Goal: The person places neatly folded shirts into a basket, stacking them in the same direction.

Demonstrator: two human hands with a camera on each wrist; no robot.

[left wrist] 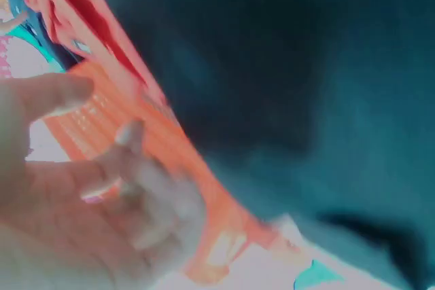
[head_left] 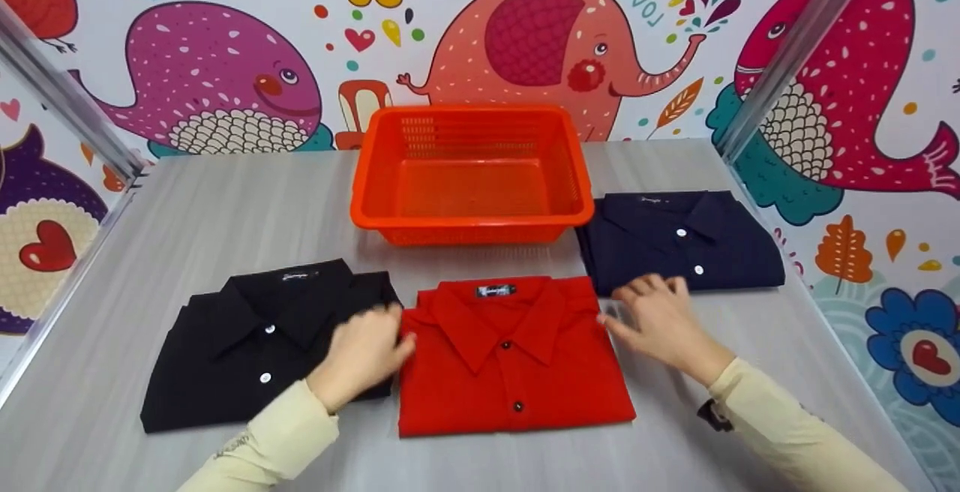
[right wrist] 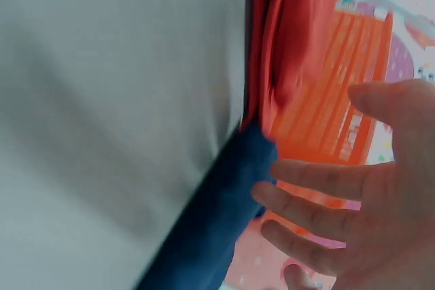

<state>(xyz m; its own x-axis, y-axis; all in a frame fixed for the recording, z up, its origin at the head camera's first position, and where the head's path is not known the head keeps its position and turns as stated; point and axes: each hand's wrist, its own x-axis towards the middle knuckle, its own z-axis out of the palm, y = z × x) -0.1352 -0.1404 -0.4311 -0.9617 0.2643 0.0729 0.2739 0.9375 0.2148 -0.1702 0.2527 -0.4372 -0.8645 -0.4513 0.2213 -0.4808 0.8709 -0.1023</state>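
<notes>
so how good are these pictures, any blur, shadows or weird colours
Head view: bright and evenly lit, the red shirt mostly crisp; left wrist view: the black shirt heavily blurred with a teal cast, the left hand smeared at some fingers; right wrist view: a soft shadow across the table, and the navy shirt slightly soft.

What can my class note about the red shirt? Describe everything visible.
The red shirt lies flat on the pale table, neatly folded, its collar toward the basket. It looks like plain, matt fabric. A dark label shows inside the neck, and two dark buttons run down the front. Left of it is the black shirt; beyond its far right corner, the navy shirt. The left hand and right hand are at its side edges; whether either touches it is unclear.
</notes>
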